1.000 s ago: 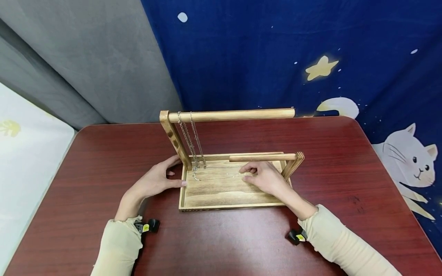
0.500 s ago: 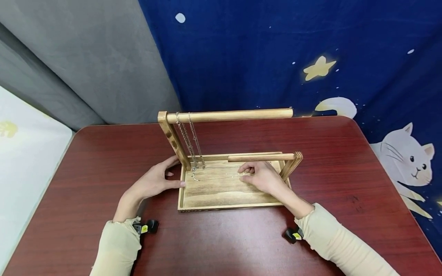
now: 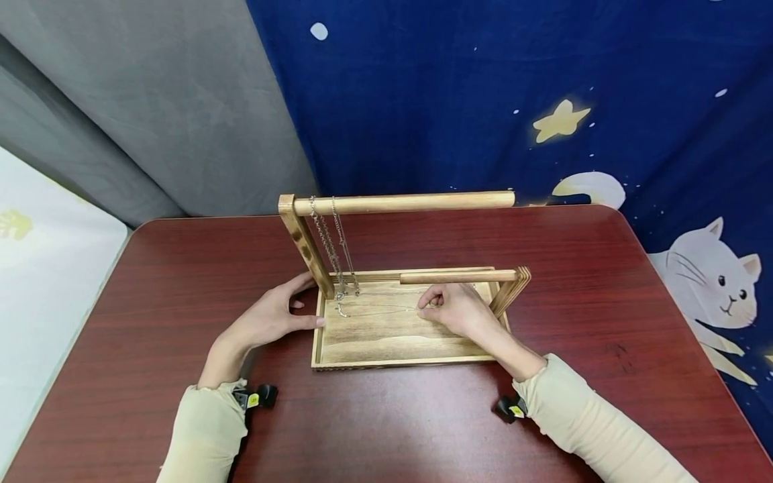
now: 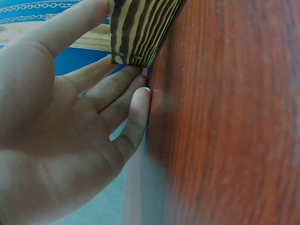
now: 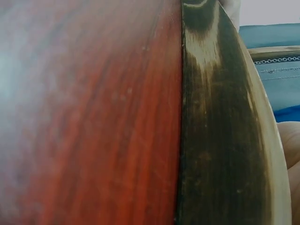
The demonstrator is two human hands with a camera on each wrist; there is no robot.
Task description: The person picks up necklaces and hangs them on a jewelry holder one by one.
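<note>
A wooden jewellery stand has a shallow tray as its base, with a tall post and bar and a lower bar. My left hand rests against the tray's left end, thumb on the rim and another finger near the tall post; its fingers are loosely bent in the left wrist view. Inside the tray, below the lower bar, my right hand pinches a thin necklace between thumb and forefinger. Its fine chain stretches left along the tray floor. Several silver necklaces hang from the tall bar's left end.
The stand is on a dark red wooden table. Behind it hang a grey curtain and a blue curtain with stars and a cat. The lower bar's short post rises beside my right wrist.
My right thumb and forefinger have come together on the thin chain, moving slightly left. The chain strands on the tray floor lie closer together. My left hand keeps its place.
</note>
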